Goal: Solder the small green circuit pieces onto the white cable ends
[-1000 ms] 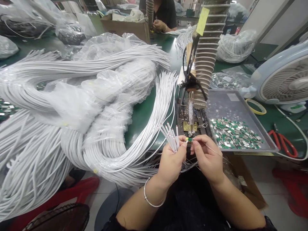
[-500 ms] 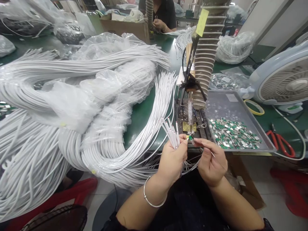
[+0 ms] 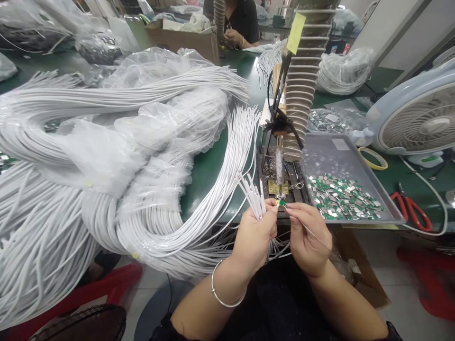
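Note:
My left hand point(image 3: 254, 237) is closed around a bunch of white cables point(image 3: 255, 201), their cut ends pointing up with reddish tips. Its thumb and forefinger pinch a cable end against a small green circuit board point(image 3: 283, 202). Close by on the right, my right hand point(image 3: 311, 237) pinches a thin silvery wire, seemingly solder wire point(image 3: 308, 229), which runs back across the fingers. The wire's front end reaches the board. Just above the board is the tip of a soldering iron point(image 3: 280, 166), fixed pointing down in a stand; the exact contact is too small to tell.
A grey tray point(image 3: 355, 156) with many small green-and-silver boards point(image 3: 343, 196) lies right. Beyond are red-handled pliers point(image 3: 410, 208), a tape roll point(image 3: 372, 157) and a fan point(image 3: 419, 113). A ribbed hose point(image 3: 304, 85) hangs behind the iron. Bagged white cable bundles point(image 3: 152, 137) fill the left. A person sits opposite.
My right hand has shifted slightly left and turned, so the thin wire now shows across its fingers. The board shows more of its green face. My left hand has hardly moved.

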Tool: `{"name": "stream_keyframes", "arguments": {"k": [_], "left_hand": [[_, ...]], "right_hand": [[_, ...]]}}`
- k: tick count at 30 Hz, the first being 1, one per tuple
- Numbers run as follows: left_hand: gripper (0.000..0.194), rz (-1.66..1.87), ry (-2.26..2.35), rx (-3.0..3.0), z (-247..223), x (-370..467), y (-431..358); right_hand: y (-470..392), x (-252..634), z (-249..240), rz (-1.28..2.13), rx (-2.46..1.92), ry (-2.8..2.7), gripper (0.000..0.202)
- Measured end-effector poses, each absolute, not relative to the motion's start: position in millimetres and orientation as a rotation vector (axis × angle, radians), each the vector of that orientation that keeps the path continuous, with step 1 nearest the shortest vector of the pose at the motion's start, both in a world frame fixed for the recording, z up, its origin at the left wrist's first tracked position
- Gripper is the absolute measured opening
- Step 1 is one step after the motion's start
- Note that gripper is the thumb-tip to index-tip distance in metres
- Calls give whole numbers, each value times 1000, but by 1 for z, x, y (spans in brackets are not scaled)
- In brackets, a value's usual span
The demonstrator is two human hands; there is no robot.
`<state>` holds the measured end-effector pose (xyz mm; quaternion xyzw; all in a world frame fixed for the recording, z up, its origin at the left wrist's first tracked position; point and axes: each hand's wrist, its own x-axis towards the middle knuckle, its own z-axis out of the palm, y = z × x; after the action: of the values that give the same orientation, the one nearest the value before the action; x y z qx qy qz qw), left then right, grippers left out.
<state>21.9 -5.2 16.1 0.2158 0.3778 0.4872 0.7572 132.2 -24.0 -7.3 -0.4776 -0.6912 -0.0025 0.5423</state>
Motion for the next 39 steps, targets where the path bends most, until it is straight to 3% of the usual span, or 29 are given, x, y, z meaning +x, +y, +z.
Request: {"name": "stream_keyframes", "arguments": {"k": [39], "left_hand": [[10, 1043, 750, 438, 25, 19, 4]], "right_hand": [[-9, 132, -5, -145, -1079, -1678, 24]]}}
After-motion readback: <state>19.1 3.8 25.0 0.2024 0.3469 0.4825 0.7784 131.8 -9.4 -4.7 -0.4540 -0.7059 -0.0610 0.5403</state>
